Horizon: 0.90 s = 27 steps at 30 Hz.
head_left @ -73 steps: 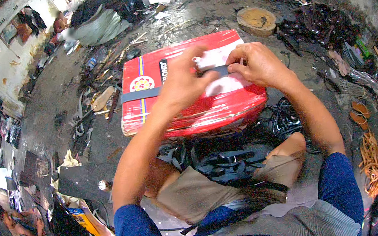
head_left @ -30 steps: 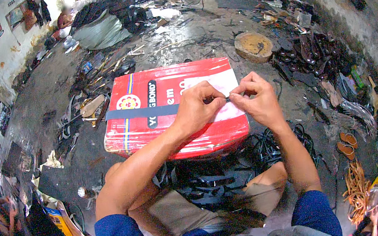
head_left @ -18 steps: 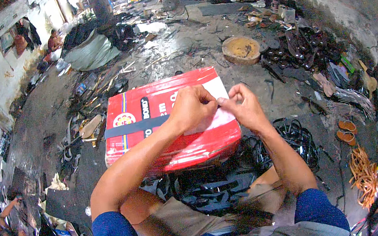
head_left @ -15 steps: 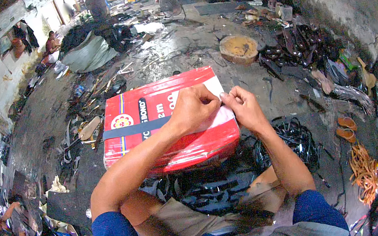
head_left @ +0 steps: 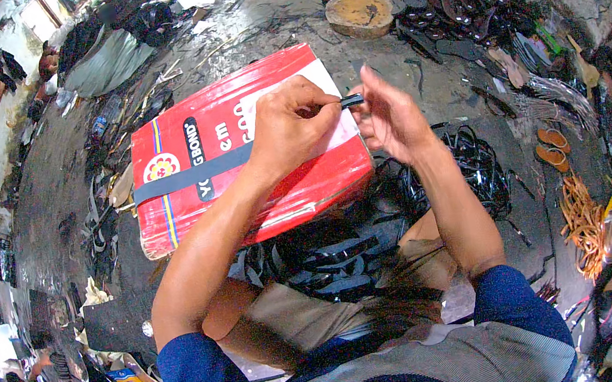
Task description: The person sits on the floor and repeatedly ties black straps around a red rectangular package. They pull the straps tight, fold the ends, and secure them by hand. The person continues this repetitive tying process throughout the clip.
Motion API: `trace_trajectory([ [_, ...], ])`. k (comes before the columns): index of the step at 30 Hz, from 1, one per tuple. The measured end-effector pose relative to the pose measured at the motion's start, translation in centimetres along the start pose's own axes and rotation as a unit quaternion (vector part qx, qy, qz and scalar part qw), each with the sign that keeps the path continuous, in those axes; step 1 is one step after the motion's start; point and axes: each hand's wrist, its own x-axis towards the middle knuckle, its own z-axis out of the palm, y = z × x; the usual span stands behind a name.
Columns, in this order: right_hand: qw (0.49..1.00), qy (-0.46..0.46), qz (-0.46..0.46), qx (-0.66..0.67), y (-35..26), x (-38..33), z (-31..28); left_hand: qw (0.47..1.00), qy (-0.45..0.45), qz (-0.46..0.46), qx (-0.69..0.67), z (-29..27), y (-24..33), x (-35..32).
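My left hand (head_left: 295,117) is over the right part of a red cardboard box (head_left: 293,209), its thumb and fingers pinching a short, dark strip (head_left: 350,100). The strip's tip sticks out to the right. Just beyond it, my right hand (head_left: 392,116) is turned palm inward with fingers apart; whether it touches the tip I cannot tell. A flat dark grey strap (head_left: 189,178) lies across the box top and passes out of sight under my left hand and forearm. White paper (head_left: 340,126) shows on the box beneath my hands.
Tangled black strips (head_left: 470,174) lie right of the box, and more dark strips (head_left: 333,266) between my legs. A round wooden block (head_left: 358,13) stands ahead, near a dark heap (head_left: 465,13). Brown sandals (head_left: 553,148) and tan cords (head_left: 585,228) are at right.
My right hand has released its pinch beside the left and opened its fingers. The dark tip now shows from my left hand. The whole view has tilted downward.
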Motion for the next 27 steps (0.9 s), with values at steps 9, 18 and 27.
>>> trace_trajectory([
  [9,0.777,0.179,-0.332,-0.503,-0.3,5.4,1.2,1.0,0.012,0.01,-0.001,-0.1,-0.8,-0.1],
  [18,0.854,0.226,-0.223,-0.413,18.2,10.3,-10.3,1.0,0.009,-0.013,-0.003,0.1,-0.6,-0.2],
  [27,0.788,0.313,-0.097,-0.52,34.4,11.6,-21.2,0.999,-0.004,-0.036,-0.001,-0.1,-0.6,-0.2],
])
